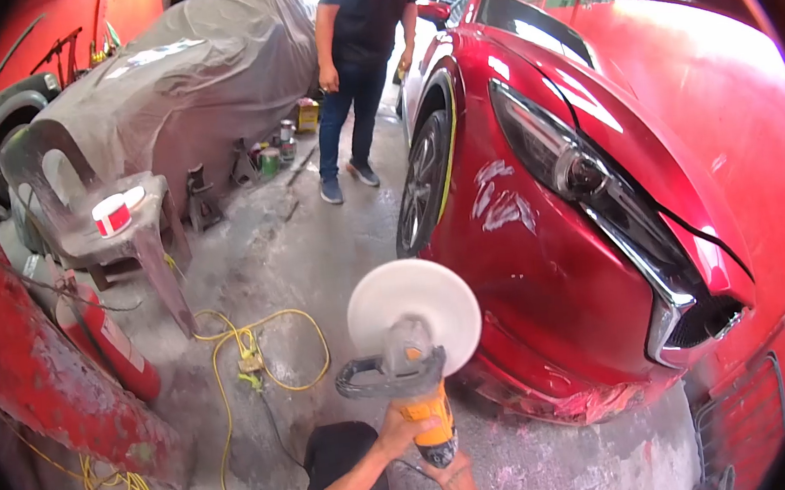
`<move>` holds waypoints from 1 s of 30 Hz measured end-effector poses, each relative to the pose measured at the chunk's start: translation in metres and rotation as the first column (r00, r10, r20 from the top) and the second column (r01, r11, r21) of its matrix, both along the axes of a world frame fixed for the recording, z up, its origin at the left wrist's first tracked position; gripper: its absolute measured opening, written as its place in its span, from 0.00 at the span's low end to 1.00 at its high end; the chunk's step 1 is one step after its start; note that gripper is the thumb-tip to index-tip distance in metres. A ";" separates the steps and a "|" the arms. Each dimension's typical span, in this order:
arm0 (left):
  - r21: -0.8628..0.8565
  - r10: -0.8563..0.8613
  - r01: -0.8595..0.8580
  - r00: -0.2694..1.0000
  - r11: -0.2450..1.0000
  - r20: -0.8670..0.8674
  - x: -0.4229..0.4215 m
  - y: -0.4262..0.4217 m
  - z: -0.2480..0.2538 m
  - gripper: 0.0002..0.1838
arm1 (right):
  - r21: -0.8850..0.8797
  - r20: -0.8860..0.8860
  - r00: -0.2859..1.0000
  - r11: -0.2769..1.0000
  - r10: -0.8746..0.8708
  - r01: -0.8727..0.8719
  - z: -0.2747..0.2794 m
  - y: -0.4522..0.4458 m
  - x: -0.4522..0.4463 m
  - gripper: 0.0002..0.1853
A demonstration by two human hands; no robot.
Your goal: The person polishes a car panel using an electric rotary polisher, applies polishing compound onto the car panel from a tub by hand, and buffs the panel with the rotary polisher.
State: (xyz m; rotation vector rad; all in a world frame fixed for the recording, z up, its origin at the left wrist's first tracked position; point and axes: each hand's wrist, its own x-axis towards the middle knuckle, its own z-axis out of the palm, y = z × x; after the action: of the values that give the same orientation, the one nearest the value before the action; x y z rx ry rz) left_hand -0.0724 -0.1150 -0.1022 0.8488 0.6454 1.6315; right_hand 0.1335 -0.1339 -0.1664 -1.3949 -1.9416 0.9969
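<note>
An orange and grey car polisher (430, 408) with a large round white pad (454, 310) is in front of me. My left hand (398, 434) is wrapped round its orange body. Lower down, my right hand (452, 475) grips the dark rear end of the tool. The grey loop handle (367, 378) sticks out to the left, with no hand on it. Close to the pad's right edge is the bumper of a glossy red car (546, 297); whether they touch I cannot tell. Whitish smears (504, 203) mark the paint beside the headlight (552, 142).
A yellow extension cord (229, 399) loops over the floor. At left are a fire extinguisher (111, 340) and a plastic chair (134, 221) bearing a red-and-white tub (112, 216). Behind stand a covered car (199, 66), several cans (269, 160) and a person (362, 61).
</note>
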 end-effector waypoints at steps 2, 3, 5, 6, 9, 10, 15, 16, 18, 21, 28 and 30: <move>0.016 0.014 -0.015 0.998 1.000 0.064 -0.002 -0.004 -0.006 0.24 | -0.076 0.096 0.995 0.997 0.003 0.004 0.002 0.000 -0.005 0.27; -0.005 0.032 -0.032 0.996 0.999 0.085 -0.004 -0.006 -0.010 0.25 | -0.087 0.109 0.994 0.996 0.025 -0.016 0.002 0.002 -0.006 0.27; -0.031 0.050 -0.047 0.992 0.998 0.114 -0.007 -0.010 -0.026 0.26 | -0.077 0.126 0.991 0.997 0.041 -0.032 0.003 0.000 -0.006 0.27; -0.087 0.006 0.008 0.989 0.996 0.150 -0.009 -0.009 -0.039 0.31 | -0.058 0.140 0.988 0.997 0.061 -0.053 0.005 -0.001 -0.007 0.27; -0.133 -0.003 0.033 0.975 0.991 0.221 -0.007 -0.006 -0.070 0.36 | -0.114 0.230 0.971 0.992 0.073 -0.048 -0.017 0.002 0.000 0.29; -0.135 0.028 0.005 0.970 0.991 0.242 -0.006 -0.004 -0.078 0.36 | -0.117 0.238 0.969 0.992 0.074 -0.047 -0.016 0.001 -0.001 0.29; -0.167 0.047 0.009 0.944 0.986 0.328 -0.004 -0.002 -0.123 0.37 | -0.065 0.393 0.919 0.998 0.040 -0.015 -0.030 0.000 -0.005 0.33; -0.193 0.055 0.012 0.939 0.981 0.338 -0.005 -0.002 -0.130 0.37 | -0.074 0.398 0.917 0.997 0.037 -0.008 -0.033 0.000 -0.006 0.33; -0.199 0.074 -0.004 0.937 0.980 0.343 -0.009 -0.005 -0.126 0.38 | -0.084 0.419 0.906 0.996 0.052 -0.019 -0.033 0.001 -0.011 0.35; -0.251 0.143 -0.049 0.917 0.967 0.373 -0.016 -0.004 -0.125 0.34 | -0.064 0.425 0.902 0.997 0.067 -0.044 -0.038 0.003 -0.016 0.34; -0.231 0.163 -0.072 0.901 0.970 0.403 -0.024 0.003 -0.129 0.35 | -0.095 0.489 0.869 0.995 0.073 -0.031 -0.033 0.010 -0.028 0.34; -0.221 0.161 -0.075 0.901 0.972 0.404 -0.025 0.002 -0.130 0.35 | -0.084 0.468 0.881 0.996 0.072 -0.037 -0.038 0.010 -0.029 0.34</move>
State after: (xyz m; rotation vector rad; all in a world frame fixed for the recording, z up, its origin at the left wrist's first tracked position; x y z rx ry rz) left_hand -0.0977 -0.1126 -0.2322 0.2963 0.5492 1.7532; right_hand 0.1049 -0.1237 -0.2044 -1.7603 -2.3196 0.8081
